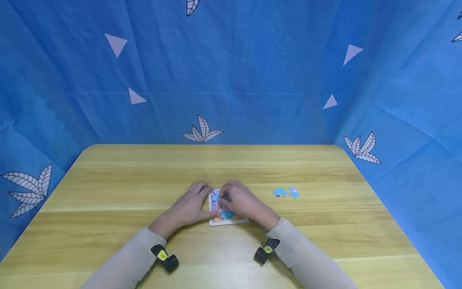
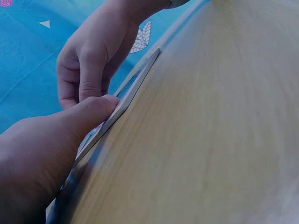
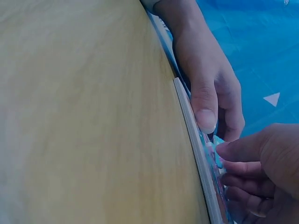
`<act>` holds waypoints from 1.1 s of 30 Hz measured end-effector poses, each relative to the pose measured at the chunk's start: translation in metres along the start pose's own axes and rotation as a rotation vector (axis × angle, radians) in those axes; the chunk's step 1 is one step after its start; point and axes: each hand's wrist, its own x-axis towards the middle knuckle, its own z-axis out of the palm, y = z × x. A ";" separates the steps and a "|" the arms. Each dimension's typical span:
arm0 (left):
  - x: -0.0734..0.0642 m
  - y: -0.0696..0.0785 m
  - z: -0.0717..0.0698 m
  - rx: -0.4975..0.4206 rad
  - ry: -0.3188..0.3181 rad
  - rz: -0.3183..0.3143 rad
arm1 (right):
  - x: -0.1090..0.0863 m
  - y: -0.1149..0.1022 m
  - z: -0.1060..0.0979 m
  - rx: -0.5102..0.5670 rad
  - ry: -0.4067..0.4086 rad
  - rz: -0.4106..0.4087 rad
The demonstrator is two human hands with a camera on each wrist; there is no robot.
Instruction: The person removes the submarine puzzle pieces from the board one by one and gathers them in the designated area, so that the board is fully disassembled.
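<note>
A small jigsaw puzzle in a white-rimmed tray [image 1: 231, 222] lies on the table between both hands. My left hand [image 1: 189, 205] holds the tray at its left side, thumb over the near edge and fingers at the far left corner. Over the tray, my right hand [image 1: 242, 199] pinches a light blue puzzle piece [image 3: 218, 151] between thumb and forefinger. The right hand hides much of the picture; pink, teal and sandy parts show around it. In the left wrist view, the left thumb [image 2: 100, 106] lies on the tray's rim close to the right fingers.
Two loose blue puzzle pieces, one on the left [image 1: 279, 192] and one on the right [image 1: 293, 192], lie to the right of the tray. The wooden table [image 1: 144, 172] meets a blue patterned cloth [image 1: 231, 72] at its back and sides.
</note>
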 end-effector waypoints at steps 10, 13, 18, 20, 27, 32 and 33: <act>-0.001 0.000 0.001 -0.005 0.007 0.009 | 0.000 0.000 0.001 0.086 0.003 -0.011; -0.001 0.000 0.001 0.000 0.008 0.009 | 0.000 0.001 0.002 0.071 0.006 -0.004; -0.001 0.000 0.000 0.004 0.012 0.007 | -0.001 0.000 0.001 -0.001 0.003 0.004; -0.001 0.001 -0.001 0.004 0.010 0.006 | -0.001 -0.001 0.000 -0.019 -0.001 0.003; -0.001 0.001 -0.001 0.004 0.007 0.004 | -0.001 0.000 0.001 -0.029 0.008 0.002; 0.000 0.000 0.000 0.013 0.018 0.016 | -0.001 0.002 0.002 -0.045 0.028 -0.014; 0.000 0.000 0.000 0.015 0.019 0.016 | -0.001 0.002 0.002 -0.048 0.028 -0.017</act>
